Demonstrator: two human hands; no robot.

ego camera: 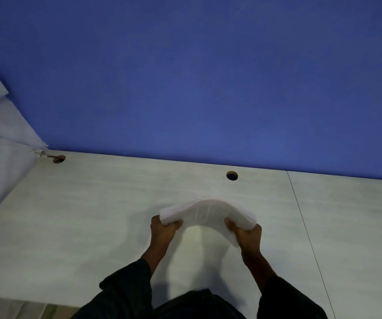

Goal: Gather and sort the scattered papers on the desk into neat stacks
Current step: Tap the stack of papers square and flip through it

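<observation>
Left hand and right hand, both in dark sleeves, gripping opposite ends of white printed paper stack, thumbs on near face. Stack bowed upward in an arch, held just above pale grey wood-grain surface, near its middle. Round cable hole beyond stack near back edge, second hole far left, blue wall behind.

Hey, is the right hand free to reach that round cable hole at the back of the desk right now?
Probably not as things stand. The way to the cable hole lies bare across the desk, but the right hand grips one end of the bent paper stack while the left hand grips the other.
</observation>
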